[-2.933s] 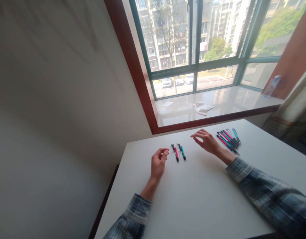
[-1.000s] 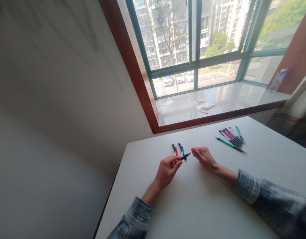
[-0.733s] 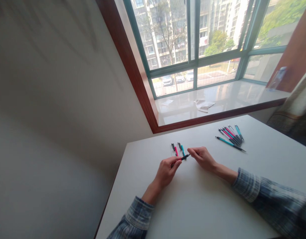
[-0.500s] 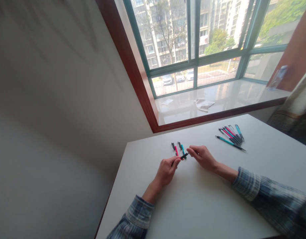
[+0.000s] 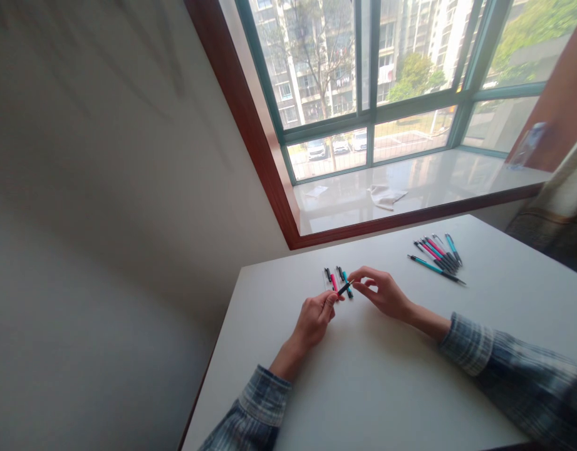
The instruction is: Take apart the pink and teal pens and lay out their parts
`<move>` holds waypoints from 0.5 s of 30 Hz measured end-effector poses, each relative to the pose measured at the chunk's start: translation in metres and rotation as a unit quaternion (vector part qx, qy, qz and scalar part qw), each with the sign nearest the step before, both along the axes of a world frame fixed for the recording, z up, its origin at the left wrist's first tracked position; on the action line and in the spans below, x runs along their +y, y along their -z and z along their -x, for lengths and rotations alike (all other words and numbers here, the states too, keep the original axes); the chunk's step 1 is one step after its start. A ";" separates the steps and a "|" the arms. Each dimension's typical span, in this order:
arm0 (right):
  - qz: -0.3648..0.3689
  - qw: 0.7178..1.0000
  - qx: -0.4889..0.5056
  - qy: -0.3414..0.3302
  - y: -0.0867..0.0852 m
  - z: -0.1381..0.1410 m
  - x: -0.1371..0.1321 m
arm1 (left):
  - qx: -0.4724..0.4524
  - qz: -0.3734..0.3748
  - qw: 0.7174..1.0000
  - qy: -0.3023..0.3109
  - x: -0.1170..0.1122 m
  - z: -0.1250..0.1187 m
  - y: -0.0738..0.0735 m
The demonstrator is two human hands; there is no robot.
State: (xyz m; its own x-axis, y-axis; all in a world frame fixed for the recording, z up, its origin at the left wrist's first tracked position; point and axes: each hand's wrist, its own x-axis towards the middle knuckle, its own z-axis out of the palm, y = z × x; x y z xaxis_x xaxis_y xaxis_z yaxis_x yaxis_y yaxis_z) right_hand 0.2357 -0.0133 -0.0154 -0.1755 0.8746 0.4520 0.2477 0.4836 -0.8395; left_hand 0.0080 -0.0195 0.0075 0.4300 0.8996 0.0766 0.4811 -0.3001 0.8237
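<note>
My left hand (image 5: 316, 316) is closed around a pink and black pen (image 5: 344, 289), which points up and to the right. My right hand (image 5: 381, 290) pinches the pen's black tip end between thumb and fingers. Just beyond the hands, a short pink pen part (image 5: 331, 279) and a short teal pen part (image 5: 346, 280) lie side by side on the white table (image 5: 391, 376). A bunch of pink and teal pens (image 5: 437, 254) lies farther right on the table.
A glossy windowsill (image 5: 410, 188) behind the table holds a crumpled white cloth (image 5: 384, 195) and a small paper (image 5: 316, 191). A beige wall (image 5: 104, 188) borders the table on the left. A curtain (image 5: 556, 207) hangs at the right.
My hands took one pink pen from the bunch on the right and brought it over by the short parts. My right hand has closed on the pen's tip end, and both hands drew closer.
</note>
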 end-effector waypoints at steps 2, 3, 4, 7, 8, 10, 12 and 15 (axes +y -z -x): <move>0.031 0.999 0.015 -0.008 0.002 0.000 0.001 | 0.002 0.002 1.000 0.003 0.000 0.000 -0.001; 0.046 0.999 0.023 -0.011 0.003 0.000 0.002 | 0.004 0.001 1.000 0.003 0.000 0.000 -0.002; 0.058 0.998 0.029 -0.012 0.005 0.000 0.003 | 0.008 0.000 1.000 0.003 0.000 0.000 -0.002; 0.074 0.996 0.050 -0.008 0.009 -0.001 0.006 | 0.018 -0.002 1.000 0.003 -0.001 0.000 -0.003; 0.074 0.996 0.056 -0.007 0.010 -0.001 0.007 | 0.018 -0.001 1.000 0.003 -0.001 0.000 -0.003; 0.070 0.995 0.068 -0.009 0.010 -0.001 0.008 | 0.012 0.003 1.000 0.004 -0.001 0.000 -0.002; 0.065 0.995 0.077 -0.021 0.009 0.000 0.008 | -0.001 0.014 1.000 0.005 -0.001 -0.001 0.000; 0.058 0.994 0.083 -0.046 0.005 -0.001 0.008 | -0.022 0.038 0.999 0.009 -0.001 0.000 0.002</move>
State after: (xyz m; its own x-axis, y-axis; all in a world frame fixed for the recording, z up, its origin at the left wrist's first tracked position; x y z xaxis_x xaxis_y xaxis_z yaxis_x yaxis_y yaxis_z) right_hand 0.2370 -0.0050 -0.0208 -0.1886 0.9059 0.3793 0.0604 0.3962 -0.9162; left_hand 0.0082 -0.0201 0.0058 0.4437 0.8957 0.0284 0.4388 -0.2448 0.8646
